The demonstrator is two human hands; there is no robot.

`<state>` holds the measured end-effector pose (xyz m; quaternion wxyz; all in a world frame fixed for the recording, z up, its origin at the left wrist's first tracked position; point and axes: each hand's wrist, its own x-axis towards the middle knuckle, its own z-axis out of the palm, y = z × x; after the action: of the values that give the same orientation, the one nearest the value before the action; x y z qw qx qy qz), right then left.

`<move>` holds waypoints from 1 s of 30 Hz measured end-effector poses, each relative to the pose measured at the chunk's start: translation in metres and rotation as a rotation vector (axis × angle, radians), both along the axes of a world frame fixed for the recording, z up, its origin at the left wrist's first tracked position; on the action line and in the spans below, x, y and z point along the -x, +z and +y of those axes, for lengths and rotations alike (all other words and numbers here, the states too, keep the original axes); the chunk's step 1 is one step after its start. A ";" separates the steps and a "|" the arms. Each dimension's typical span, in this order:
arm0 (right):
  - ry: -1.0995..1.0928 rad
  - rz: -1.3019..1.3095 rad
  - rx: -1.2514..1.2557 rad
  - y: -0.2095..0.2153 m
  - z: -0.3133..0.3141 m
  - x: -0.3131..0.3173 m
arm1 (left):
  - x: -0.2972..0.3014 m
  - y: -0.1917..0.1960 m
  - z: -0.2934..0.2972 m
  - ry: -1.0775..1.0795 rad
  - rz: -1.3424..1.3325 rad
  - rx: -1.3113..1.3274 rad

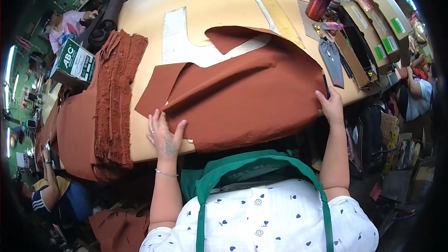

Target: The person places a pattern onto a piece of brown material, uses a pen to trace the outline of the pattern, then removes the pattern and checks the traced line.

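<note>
A rust-brown piece of fabric [252, 107] lies across the table in front of me, its far part folded and a ridge running across it. My left hand [165, 135] rests at its near left corner, fingers spread, with the fingertips touching the cloth. At the right edge my right hand [332, 106] is closed around a slim dark pen [326, 87], thumb against the fabric. Partly under the cloth is a white pattern template [175, 32] with a curved cut-out. Beyond it lies a tan and white strip template [282, 18].
A thick stack of brown fabric [116, 102] stands on the left, beside a green and white box [73, 63]. On the right are scissors in a grey sheath [331, 63], a purple-orange tumbler [321, 0] and cardboard boxes [373, 14]. Other people sit at both sides.
</note>
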<state>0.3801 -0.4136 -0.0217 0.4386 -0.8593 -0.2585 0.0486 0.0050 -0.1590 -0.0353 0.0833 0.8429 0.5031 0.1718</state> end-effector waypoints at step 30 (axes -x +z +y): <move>0.178 0.647 -0.688 0.034 -0.035 -0.009 | -0.002 0.078 -0.003 -0.152 -1.257 0.926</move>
<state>0.3888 -0.4489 0.0120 0.7496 -0.5796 -0.1821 0.2626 0.0071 -0.1620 0.0423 0.7071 0.4989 0.3229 0.3833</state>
